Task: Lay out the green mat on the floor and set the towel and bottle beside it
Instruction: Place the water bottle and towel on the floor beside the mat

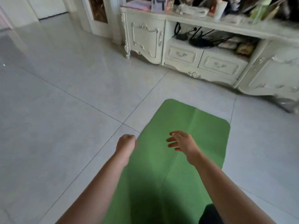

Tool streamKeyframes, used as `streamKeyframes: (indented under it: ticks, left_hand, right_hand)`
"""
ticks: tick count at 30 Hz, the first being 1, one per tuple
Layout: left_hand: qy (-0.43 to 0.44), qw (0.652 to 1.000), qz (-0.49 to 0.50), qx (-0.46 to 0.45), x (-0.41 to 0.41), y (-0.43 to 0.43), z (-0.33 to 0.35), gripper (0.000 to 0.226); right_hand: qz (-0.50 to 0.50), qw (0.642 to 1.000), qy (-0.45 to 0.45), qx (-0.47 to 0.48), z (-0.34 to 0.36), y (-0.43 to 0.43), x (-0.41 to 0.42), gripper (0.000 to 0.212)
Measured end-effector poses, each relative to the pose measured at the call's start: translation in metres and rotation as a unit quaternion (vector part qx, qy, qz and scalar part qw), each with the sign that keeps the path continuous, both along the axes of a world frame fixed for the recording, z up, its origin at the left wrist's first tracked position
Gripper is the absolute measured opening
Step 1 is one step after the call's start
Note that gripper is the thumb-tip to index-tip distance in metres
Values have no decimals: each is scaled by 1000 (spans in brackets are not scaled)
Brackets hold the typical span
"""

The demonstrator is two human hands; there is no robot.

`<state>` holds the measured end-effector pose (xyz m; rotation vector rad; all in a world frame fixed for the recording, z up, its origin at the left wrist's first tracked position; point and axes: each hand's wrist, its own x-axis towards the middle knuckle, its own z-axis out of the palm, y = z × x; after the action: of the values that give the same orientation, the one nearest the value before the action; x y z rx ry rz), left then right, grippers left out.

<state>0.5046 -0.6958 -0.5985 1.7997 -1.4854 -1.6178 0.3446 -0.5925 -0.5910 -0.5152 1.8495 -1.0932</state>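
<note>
The green mat lies flat on the tiled floor, its rounded far end pointing toward the cabinet, with fold creases across it. My left hand hovers over the mat's left edge with fingers curled under, holding nothing. My right hand is above the middle of the mat, fingers spread and relaxed, empty. No towel or bottle is in view.
An ornate cream cabinet stands along the far right, its top cluttered and cables in its open shelf. Pale floor tiles stretch to the left and far side. A dark shape sits at the bottom edge on the mat.
</note>
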Motion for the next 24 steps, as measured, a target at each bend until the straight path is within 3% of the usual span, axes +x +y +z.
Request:
streamKeyframes:
  ticks: [8, 15, 24]
  left_hand:
    - [104, 982, -136, -81, -197, 119, 81, 21]
    - [147, 980, -104, -81, -352, 190, 134, 25]
    - [118, 981, -134, -71, -488, 212, 306, 17]
  right_hand:
    - [-96, 990, 67, -75, 77, 110, -115, 25]
    - [-60, 989, 126, -45, 133, 174, -255, 24]
    - [-111, 991, 64, -34, 296, 206, -394, 18]
